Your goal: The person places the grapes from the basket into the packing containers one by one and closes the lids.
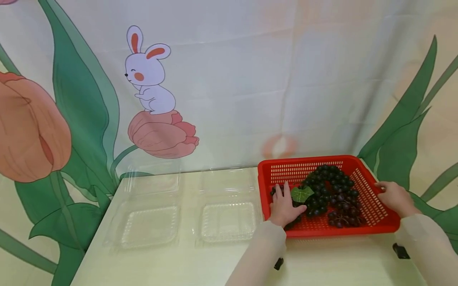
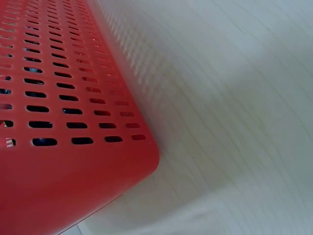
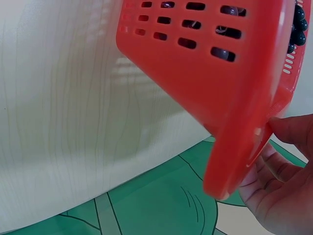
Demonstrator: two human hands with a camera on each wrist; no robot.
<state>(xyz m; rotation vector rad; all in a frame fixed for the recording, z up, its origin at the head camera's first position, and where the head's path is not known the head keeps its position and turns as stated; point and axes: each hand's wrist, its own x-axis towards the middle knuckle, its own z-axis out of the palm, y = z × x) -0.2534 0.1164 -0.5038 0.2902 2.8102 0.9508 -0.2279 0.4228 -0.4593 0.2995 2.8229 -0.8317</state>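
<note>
A red plastic basket (image 1: pixel 307 233) holds bunches of dark green grapes (image 1: pixel 334 178) and purple grapes (image 1: pixel 345 204), with a green leaf (image 1: pixel 301 194) among them. My left hand (image 1: pixel 285 206) reaches over the basket's left side, fingers spread and fairly straight on the dark grapes there. What lies under that palm is hidden. At the basket's right side, my right hand (image 1: pixel 395 198) grips the rim, thumb on the inner side and fingers curled beneath, as the right wrist view shows. Only the basket's outer wall (image 2: pixel 73 176) and the tabletop appear in the left wrist view, without the hand.
Two clear plastic clamshell boxes (image 1: pixel 150 226) (image 1: pixel 229 222) stand with lids raised on the pale wood-grain table (image 1: pixel 186 262), left of the basket. Behind the table hangs a cloth (image 1: pixel 229 79) printed with a rabbit and tulips.
</note>
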